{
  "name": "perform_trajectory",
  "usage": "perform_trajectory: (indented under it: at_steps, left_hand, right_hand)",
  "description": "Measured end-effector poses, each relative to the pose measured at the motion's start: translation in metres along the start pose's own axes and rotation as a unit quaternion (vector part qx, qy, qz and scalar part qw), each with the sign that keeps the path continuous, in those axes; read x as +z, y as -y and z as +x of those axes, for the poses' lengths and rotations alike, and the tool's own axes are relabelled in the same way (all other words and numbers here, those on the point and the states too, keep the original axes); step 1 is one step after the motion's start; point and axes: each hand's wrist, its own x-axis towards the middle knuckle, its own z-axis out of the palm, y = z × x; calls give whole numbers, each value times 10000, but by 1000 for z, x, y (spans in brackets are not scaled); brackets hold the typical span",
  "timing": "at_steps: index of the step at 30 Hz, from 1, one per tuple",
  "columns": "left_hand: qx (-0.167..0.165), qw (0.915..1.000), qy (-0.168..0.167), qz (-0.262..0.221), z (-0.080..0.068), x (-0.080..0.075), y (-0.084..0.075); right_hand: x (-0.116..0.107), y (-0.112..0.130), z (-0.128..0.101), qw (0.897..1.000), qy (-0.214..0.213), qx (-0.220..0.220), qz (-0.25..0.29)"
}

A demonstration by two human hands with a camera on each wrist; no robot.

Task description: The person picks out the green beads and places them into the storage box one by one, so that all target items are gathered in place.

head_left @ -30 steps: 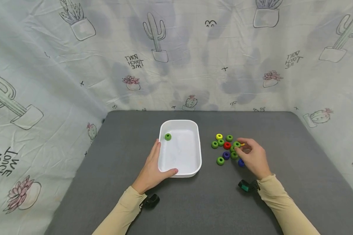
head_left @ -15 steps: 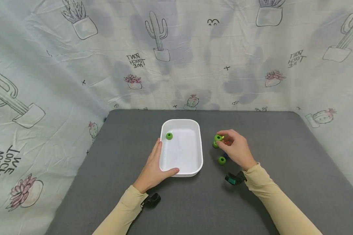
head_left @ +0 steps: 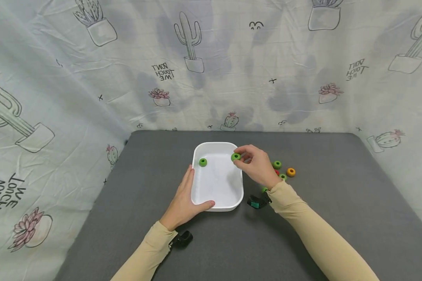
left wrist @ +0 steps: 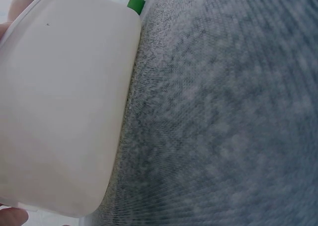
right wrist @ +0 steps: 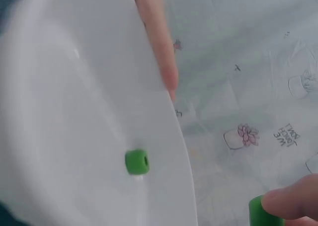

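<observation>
The right hand (head_left: pixel 256 166) is up over the far right corner of the white tray (head_left: pixel 236 199), its fingers (head_left: pixel 242 150) pinched on a green bead (head_left: pixel 235 157). The bead hangs just above the tray's rim at that corner, clear of the floor of the tray. From the right wrist camera the same bead (right wrist: pixel 262 213) shows at the bottom edge, with a fingertip (right wrist: pixel 293 200) pressed on top of it.

A second green bead (head_left: pixel 202 162) lies inside the tray, near its far left corner, resting on its side so the hole faces out; the right wrist view shows it (right wrist: pixel 136 162) alone on the white floor of the tray.

The left hand (head_left: pixel 183 203) rests flat against the tray's left side, fingers straight along the wall and thumb laid across the near left corner. It holds the tray by pressing, not by curling round it. The left wrist camera sees little but the tray's outer wall (left wrist: pixel 64 112) and the grey counter (left wrist: pixel 223 126).

To the right of the tray, partly hidden behind the right hand and wrist, loose beads lie on the counter (head_left: pixel 337 195): a green one (head_left: pixel 276 164), an orange one (head_left: pixel 290 172) just beyond it, another small green one (head_left: pixel 283 176), and a sliver of red (head_left: pixel 276 172) between them.
</observation>
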Motion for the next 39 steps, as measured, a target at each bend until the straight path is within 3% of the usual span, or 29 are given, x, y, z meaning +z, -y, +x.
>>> perform_trajectory:
  at_steps: [6,14,21,30,39]
  left_hand:
    - [-80,10000,23,6,0,1,0]
    - [-59,10000,38,56,0,1,2]
    - [42,10000,43,7,0,1,4]
    - [31,9999,70,-65,1,-1,4]
    - [57,10000,42,-66,1,-1,3]
  right_hand:
    - [15,8,21,9997,239,93,23]
    - [34,10,42,9964,640,530,-155]
    - [57,4,60,9939,876,523,-425]
    - [80,-2,75,9864,1126,484,-1099]
    - [90,-9,83,9804,1310,713,-1288]
